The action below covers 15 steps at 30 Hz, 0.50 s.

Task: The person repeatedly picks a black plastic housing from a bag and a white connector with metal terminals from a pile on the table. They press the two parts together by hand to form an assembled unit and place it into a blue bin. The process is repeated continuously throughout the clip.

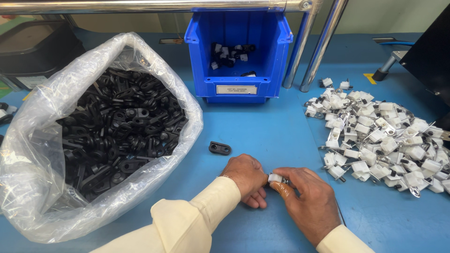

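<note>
My left hand [247, 177] and my right hand [307, 197] meet low on the blue table [267, 131], both pinching one small white clip piece [274, 178] between their fingertips. What else the left fingers enclose is hidden. A single black plastic bracket [220, 148] lies on the table just beyond my left hand. A clear plastic bag [56, 140] full of black brackets [122, 131] sits at the left. At the right lies a pile of white clips with metal parts [375, 136].
A blue open-front bin [239, 51] with a few assembled black-and-white pieces stands at the back centre. Two slanted metal poles [318, 44] rise beside it. A black panel [429, 56] occupies the far right corner, a dark tray [33, 51] the far left.
</note>
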Available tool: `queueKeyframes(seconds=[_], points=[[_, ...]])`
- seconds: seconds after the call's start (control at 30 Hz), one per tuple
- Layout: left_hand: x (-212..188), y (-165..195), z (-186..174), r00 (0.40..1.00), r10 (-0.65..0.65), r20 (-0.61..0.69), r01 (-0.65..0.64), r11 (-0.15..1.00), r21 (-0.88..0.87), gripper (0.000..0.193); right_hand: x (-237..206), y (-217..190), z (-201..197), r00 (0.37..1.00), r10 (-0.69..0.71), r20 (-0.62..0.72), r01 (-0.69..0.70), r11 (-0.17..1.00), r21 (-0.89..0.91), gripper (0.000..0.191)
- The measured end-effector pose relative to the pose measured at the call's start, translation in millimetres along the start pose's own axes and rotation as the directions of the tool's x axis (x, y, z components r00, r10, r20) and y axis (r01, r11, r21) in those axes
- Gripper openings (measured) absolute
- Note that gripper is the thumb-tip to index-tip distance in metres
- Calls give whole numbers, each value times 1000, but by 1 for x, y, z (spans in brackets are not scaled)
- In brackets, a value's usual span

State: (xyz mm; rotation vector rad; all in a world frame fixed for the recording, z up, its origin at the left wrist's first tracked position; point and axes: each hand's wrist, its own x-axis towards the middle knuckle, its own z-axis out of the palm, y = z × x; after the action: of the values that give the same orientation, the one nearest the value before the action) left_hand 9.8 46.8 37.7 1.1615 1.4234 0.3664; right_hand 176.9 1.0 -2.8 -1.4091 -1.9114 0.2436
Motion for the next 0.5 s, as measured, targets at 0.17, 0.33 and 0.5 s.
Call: queueKeyframes(seconds=[0.17, 0.33, 0.5], points=[[-1, 4, 0, 999, 27, -44, -24, 998, 51, 18, 7, 0, -5, 992, -73, 100, 76, 997, -27, 25], [-7, 7, 20, 921, 331, -205, -122, 745, 656, 15, 19, -7, -8, 974, 113, 196, -91, 989, -118, 30], [-11, -5, 29, 872, 379, -309, -135, 793, 594, 16, 33, 2, -10, 901, 326, 287, -310, 945, -101, 43]])
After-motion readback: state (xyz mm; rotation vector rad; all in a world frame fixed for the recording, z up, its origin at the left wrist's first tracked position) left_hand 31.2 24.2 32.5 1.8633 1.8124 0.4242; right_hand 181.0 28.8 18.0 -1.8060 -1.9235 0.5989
